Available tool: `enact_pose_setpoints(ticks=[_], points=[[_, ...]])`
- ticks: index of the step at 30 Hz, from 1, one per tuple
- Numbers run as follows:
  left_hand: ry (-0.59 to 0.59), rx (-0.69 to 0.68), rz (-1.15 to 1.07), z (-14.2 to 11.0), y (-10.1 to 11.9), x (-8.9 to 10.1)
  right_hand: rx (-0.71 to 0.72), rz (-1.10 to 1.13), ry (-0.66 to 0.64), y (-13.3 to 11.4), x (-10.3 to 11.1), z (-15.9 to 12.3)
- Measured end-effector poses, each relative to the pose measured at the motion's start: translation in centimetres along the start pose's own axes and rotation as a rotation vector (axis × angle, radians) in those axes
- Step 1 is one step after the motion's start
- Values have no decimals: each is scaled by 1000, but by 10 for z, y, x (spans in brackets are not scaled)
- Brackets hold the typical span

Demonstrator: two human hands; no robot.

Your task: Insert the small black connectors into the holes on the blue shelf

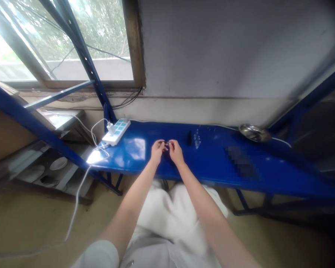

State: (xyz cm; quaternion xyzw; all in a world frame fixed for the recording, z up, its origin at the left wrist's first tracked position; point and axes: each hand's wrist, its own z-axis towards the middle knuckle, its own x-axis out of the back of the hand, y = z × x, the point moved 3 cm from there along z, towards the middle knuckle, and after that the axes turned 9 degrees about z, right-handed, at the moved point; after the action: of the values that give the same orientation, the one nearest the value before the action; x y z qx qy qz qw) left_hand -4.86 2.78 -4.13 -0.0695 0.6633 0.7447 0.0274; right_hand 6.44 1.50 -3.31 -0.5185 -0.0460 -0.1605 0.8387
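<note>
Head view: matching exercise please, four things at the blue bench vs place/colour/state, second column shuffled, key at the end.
Things:
1. power strip
2. small dark item
3. small pieces
4. round dish

Place, colour or state:
A. clear, in a loose cluster
B. shiny metal, near the wall on the right
C. white, with a plug in it
D. at the fingertips of the left hand and right hand

Pairs: 1-C, 2-D, 3-A, 4-B

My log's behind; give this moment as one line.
left hand: holding small dark item | right hand: alongside, grip unclear | table: power strip left, clear bits right
</note>
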Motion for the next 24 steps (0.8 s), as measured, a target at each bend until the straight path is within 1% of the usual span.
enact_pose_setpoints(ticks=[4, 7, 9, 12, 14, 16, 18, 20, 22, 24], points=[[7, -10, -23, 0, 0, 0, 5, -13, -23, 1, -1, -1], [45, 9, 12, 0, -1, -1, 31, -71, -21, 1, -1, 0], [103, 24, 31, 0, -2, 0, 70, -150, -31, 0, -2, 0], [188, 27, 67, 2, -4, 1, 127, -342, -59, -3, -5, 1], [214, 20, 114, 3, -7, 2, 137, -460, -70, -4, -7, 0], [240, 11, 152, 4, -8, 4, 120, -522, -65, -4, -8, 0], [295, 4, 163, 3, -8, 6, 83, -526, -31, -2, -7, -1], [335, -2, 184, 1, -7, 8, 35, -475, 41, 1, -3, -1], [317, -30, 258, -1, -3, 6, -13, -383, 132, 5, 2, 0], [246, -87, 385, -1, 1, 2, -59, -289, 207, 9, 7, 0]])
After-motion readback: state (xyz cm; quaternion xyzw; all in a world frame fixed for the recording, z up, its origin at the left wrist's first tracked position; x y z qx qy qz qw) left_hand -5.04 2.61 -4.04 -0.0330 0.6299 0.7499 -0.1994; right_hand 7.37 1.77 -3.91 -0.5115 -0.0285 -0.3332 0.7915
